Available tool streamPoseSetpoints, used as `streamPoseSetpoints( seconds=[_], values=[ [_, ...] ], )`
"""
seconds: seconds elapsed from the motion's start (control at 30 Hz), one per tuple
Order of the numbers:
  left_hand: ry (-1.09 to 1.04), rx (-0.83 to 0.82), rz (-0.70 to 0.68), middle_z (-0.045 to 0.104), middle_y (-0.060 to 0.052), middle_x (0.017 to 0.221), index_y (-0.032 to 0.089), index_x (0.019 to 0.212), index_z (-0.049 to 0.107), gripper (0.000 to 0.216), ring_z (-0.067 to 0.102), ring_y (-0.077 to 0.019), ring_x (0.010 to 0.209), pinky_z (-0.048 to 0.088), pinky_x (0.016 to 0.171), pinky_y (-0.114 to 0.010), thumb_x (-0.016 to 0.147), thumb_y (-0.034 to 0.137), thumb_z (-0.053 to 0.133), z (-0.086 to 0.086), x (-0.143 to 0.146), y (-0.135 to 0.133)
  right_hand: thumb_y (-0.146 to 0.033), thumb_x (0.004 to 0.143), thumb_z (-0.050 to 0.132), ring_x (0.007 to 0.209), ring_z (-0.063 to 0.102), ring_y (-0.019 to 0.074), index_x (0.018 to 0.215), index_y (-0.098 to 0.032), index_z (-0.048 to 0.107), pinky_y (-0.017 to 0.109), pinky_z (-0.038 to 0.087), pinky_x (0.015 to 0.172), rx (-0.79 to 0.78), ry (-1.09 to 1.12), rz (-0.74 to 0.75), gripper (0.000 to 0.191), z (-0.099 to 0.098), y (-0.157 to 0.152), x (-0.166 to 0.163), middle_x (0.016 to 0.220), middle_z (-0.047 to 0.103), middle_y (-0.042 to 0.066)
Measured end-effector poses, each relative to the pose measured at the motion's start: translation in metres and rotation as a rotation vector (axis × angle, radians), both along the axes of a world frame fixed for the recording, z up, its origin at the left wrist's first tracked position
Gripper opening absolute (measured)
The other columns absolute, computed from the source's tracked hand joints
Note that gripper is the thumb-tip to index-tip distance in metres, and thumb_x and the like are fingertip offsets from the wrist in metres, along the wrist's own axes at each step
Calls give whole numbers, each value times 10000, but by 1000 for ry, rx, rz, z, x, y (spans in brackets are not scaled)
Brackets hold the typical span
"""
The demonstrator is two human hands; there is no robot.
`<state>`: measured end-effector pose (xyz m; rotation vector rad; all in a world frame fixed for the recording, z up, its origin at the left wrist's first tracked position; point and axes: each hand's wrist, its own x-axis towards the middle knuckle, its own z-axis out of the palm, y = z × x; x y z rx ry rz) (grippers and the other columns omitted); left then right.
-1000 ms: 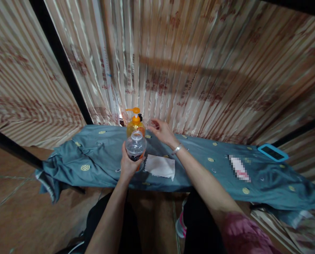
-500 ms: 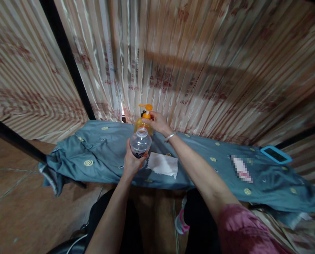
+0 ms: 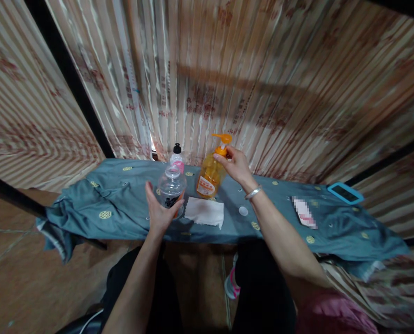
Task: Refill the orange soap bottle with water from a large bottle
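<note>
Clerk: Entry one, clear bottle, uncapped, upright on the grey-blue cloth near its front edge. It is cupped from the near side by the left hand, thumb spread out to the left, fingers curled loosely round the lower wall.

Checker: Entry two?

Clerk: Orange pump bottle, tilted, just right of the clear bottle. It is gripped at the neck, under the pump, by the right hand, fingertips pinched narrow. Whether its base is touching the cloth cannot be told.

Checker: Remaining stock?

Clerk: White wipe, laid flat between the two arms. White cap, just right of it. Small bottle, black-topped, behind the clear one. Phone in a blue case, far right. Striped curtain behind.

Checker: Hazards to be entered?

Clerk: Judged only. The tilted pump bottle could be let slip or swing by so narrow a pinch, and the cloth wetted. The clear bottle, open and loosely held, could be knocked over if struck. The cap could be lost if the slack cloth is dragged.
</note>
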<state>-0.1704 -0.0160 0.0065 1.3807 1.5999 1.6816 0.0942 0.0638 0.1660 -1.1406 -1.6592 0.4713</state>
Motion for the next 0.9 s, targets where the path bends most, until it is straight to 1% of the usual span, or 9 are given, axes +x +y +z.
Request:
streamPoseSetpoints(
  seconds=[0.13, 0.27, 0.3, 0.37, 0.43, 0.5, 0.63, 0.77, 0.9],
  values=[
    [185, 240, 55, 314, -236, 1981, 172, 1846, 323, 1288, 265, -462, 1867, 203, 1554, -625, 826, 529, 1022, 27, -6, -32, -724, 772, 735, 772, 547, 256, 890, -273, 681, 411, 412, 804, -88, 6, 21, 469, -17, -16, 12, 786, 659, 1],
    [259, 319, -167, 643, -161, 1772, 268, 1659, 621, 780, 540, -407, 1735, 401, 1485, -605, 971, 493, 911, 44, 21, -52, -880, 750, 790, 815, 564, 278, 871, -266, 670, 432, 433, 866, -167, 32, 85, 638, -31, -24, 10, 828, 654, 20],
    [259, 286, -255, 679, -162, 1736, 267, 1640, 640, 725, 591, -398, 1697, 426, 1470, -600, 992, 480, 888, 43, 33, -50, -898, 736, 807, 839, 580, 290, 873, -260, 673, 440, 437, 888, -183, 44, 110, 666, -33, -25, 9, 849, 665, 32],
    [214, 193, -359, 651, -195, 1769, 246, 1708, 567, 893, 583, -413, 1707, 464, 1442, -604, 932, 470, 949, 39, 57, -38, -884, 721, 847, 886, 600, 308, 886, -248, 697, 448, 437, 920, -211, 73, 160, 674, -35, -28, 7, 893, 690, 52],
    [154, 108, -367, 601, -221, 1813, 234, 1756, 496, 1136, 488, -445, 1774, 429, 1455, -632, 786, 423, 1055, 32, 76, -15, -814, 731, 883, 934, 621, 312, 916, -244, 735, 439, 439, 933, -232, 116, 204, 617, -38, -31, 6, 943, 725, 59],
    [88, 33, -403, 640, -215, 1780, 244, 1727, 526, 1180, 534, -451, 1743, 458, 1432, -636, 697, 354, 1092, 24, 87, 11, -721, 739, 898, 965, 655, 312, 962, -237, 769, 428, 461, 928, -252, 175, 244, 549, -42, -32, 5, 987, 760, 62],
    [23, -88, -502, 866, -141, 1441, 231, 1455, 723, 892, 826, -418, 1387, 640, 1244, -608, 641, 265, 1088, 12, 95, 43, -601, 697, 938, 914, 691, 288, 941, -244, 747, 408, 540, 895, -257, 346, 256, 473, -56, -30, 1, 922, 747, 39],
    [-2, -142, -411, 903, -100, 1273, 236, 1291, 765, 782, 876, -392, 1227, 704, 1113, -557, 599, 305, 1122, 4, 101, 45, -476, 641, 997, 876, 712, 247, 937, -296, 689, 373, 606, 904, -178, 537, 173, 464, -70, -28, -9, 878, 731, -16],
    [-29, -145, -431, 891, -97, 1210, 221, 1226, 751, 703, 879, -370, 1165, 706, 1092, -540, 638, 369, 1108, -2, 105, 40, -408, 680, 1024, 874, 737, 252, 875, -287, 770, 362, 575, 845, -119, 550, 130, 343, -69, -31, -12, 868, 773, -15]
  ],
)
